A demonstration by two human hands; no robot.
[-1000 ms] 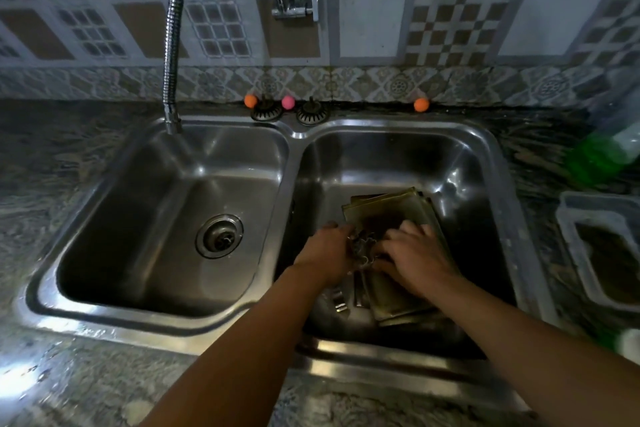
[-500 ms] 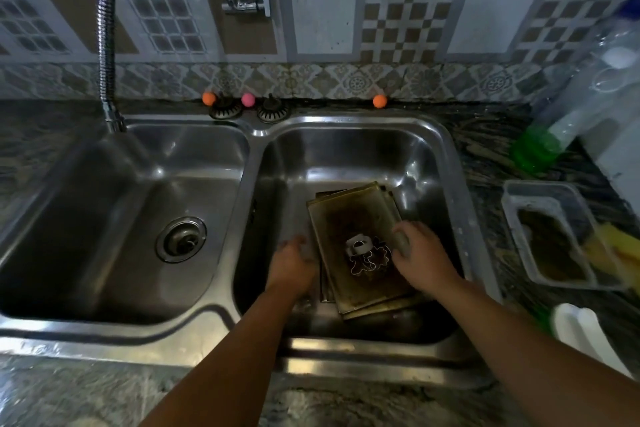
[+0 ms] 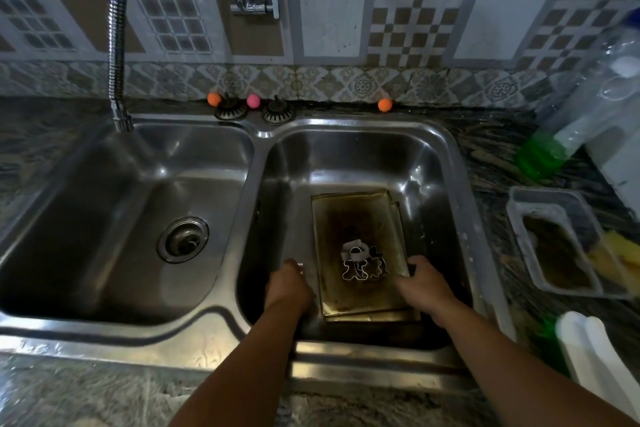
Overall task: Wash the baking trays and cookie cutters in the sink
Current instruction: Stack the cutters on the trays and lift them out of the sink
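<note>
Stacked baking trays (image 3: 356,229) lying flat in the right basin of the sink (image 3: 346,135), cookie cutters (image 3: 362,262) resting on the top one. Right hand (image 3: 424,288) at the stack's right edge, fingers curled over it. Left hand (image 3: 289,284) just left of the trays, finger state impossible to tell.

The left hand (image 3: 289,288) hides its own fingertips, so whether they grip anything cannot be told. The right hand (image 3: 424,284) covers the near right edge of the stacked baking trays (image 3: 353,218), and the lower trays show only as edges. The overlapping cookie cutters (image 3: 362,262) cannot be counted. The clear bottle (image 3: 588,107) is blurred and cut off at the right edge
</note>
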